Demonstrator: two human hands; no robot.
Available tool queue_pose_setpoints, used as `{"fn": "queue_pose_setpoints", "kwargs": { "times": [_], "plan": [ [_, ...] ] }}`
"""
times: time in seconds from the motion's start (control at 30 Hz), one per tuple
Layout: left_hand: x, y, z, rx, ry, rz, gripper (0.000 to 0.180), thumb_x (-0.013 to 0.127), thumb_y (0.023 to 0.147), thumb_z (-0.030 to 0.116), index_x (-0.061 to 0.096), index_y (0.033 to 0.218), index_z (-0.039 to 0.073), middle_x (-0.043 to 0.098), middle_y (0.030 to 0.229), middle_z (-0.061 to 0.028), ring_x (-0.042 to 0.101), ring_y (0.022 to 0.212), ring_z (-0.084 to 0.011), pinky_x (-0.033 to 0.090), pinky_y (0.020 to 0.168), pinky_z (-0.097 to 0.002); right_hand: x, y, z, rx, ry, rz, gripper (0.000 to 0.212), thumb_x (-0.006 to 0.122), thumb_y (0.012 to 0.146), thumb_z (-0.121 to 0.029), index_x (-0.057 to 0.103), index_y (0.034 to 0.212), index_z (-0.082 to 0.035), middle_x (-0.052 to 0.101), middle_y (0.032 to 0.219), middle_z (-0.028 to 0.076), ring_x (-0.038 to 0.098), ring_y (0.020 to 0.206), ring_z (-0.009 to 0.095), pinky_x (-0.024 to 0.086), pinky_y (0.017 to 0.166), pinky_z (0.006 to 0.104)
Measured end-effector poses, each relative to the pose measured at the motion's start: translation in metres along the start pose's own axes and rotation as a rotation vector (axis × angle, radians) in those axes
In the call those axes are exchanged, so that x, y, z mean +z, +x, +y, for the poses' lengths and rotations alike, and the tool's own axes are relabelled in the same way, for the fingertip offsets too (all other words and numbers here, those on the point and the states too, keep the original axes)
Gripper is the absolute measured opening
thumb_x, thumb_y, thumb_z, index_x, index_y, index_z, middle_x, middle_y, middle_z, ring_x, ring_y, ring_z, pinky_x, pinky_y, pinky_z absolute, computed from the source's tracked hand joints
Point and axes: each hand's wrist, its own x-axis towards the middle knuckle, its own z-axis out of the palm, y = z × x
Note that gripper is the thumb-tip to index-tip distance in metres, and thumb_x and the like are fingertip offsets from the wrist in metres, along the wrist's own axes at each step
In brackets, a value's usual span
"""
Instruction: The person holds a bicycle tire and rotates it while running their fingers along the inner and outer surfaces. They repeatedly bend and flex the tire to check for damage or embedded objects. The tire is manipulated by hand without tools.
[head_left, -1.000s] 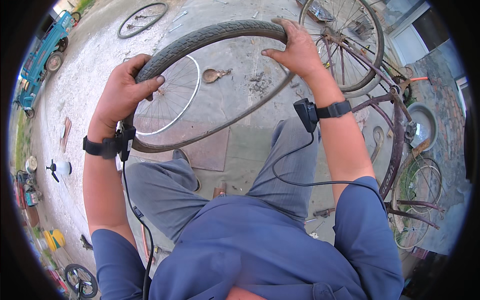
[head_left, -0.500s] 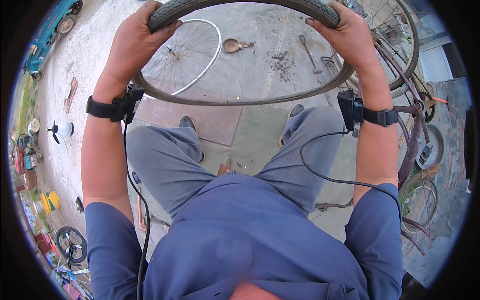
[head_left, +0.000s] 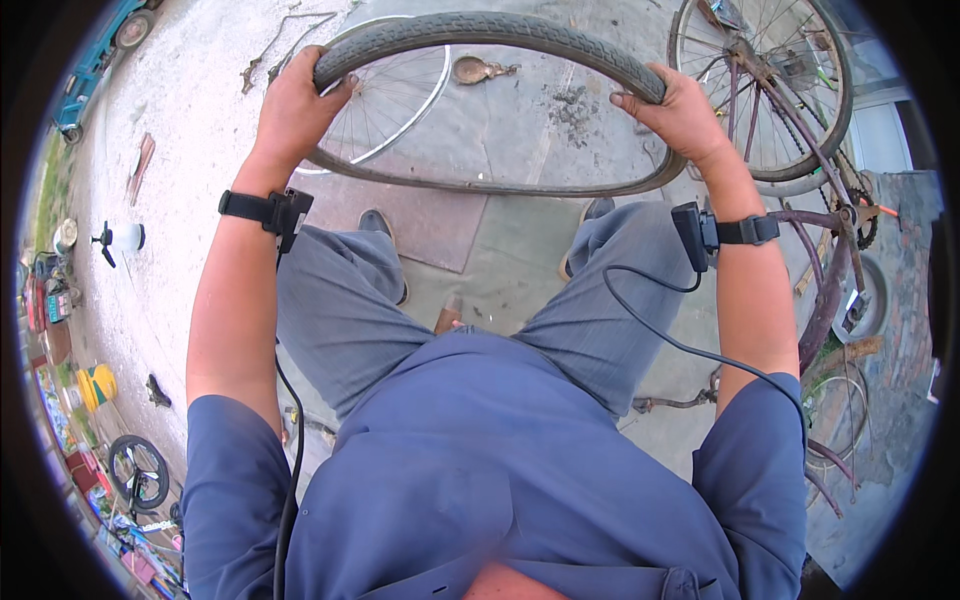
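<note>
A black bicycle tire [head_left: 490,32], off any rim, is held up in front of me, squeezed into a flattened oval with its tread facing up on the far side. My left hand [head_left: 300,110] grips it at its left end, thumb on the inner side. On the right end, my right hand [head_left: 685,115] is wrapped round the tire in the same way. The near side of the tire hangs lower, above my knees. Beyond it a bare silver spoked wheel rim [head_left: 437,95] lies on the ground, partly hidden by the tire and my left hand.
An upturned bicycle frame with wheel [head_left: 760,80] stands close at my right. A grey basin [head_left: 873,290] sits near it. Ahead lies a small brown pan-like piece [head_left: 470,70]. A flat reddish board [head_left: 430,225] is by my feet. Left are a white spray bottle [head_left: 126,237] and yellow bucket [head_left: 97,386].
Both hands have drawn the tire slightly nearer and closer together. More of its far side shows now. My hold on it has not changed.
</note>
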Motion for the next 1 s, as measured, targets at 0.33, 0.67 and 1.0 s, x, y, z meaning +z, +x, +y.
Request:
{"fn": "queue_pose_setpoints", "kwargs": {
  "times": [0.33, 0.67, 1.0],
  "plan": [
    [0.003, 0.002, -0.016, -0.069, -0.029, -0.015, 0.033, 0.073, 0.090, 0.030, 0.063, 0.106, 0.003, 0.068, 0.092, -0.0204, 0.065, 0.085, -0.0395, 0.051, 0.076, -0.0432, 0.004, -0.005, -0.007, 0.053, -0.094, 0.057, 0.044, 0.083, 0.079, -0.036, 0.069, 0.104, -0.002, 0.070, 0.083, 0.015, 0.067, 0.077, 0.026, 0.053, 0.074, 0.0379],
    [0.003, -0.002, -0.042, -0.161, -0.052, -0.012, 0.035, 0.073, 0.091, 0.034, 0.062, 0.104, 0.003, 0.065, 0.080, -0.0167, 0.061, 0.074, -0.0311, 0.049, 0.071, -0.0396, 0.019, -0.010, 0.040, 0.157, 0.038, -0.022, 0.040, 0.080, 0.084, -0.033, 0.070, 0.105, 0.000, 0.072, 0.084, 0.012, 0.064, 0.076, 0.018, 0.053, 0.075, 0.0334],
    [-0.014, 0.004, -0.040, -0.143, -0.128, 0.168, 0.038, 0.075, 0.091, 0.035, 0.065, 0.105, 0.001, 0.068, 0.081, -0.0119, 0.060, 0.072, -0.0221, 0.050, 0.070, -0.0342, -0.033, 0.012, -0.015, -0.149, -0.063, 0.256, 0.041, 0.083, 0.084, -0.029, 0.069, 0.111, -0.002, 0.069, 0.082, 0.002, 0.058, 0.077, 0.009, 0.050, 0.071, 0.0265]
  ]
}}
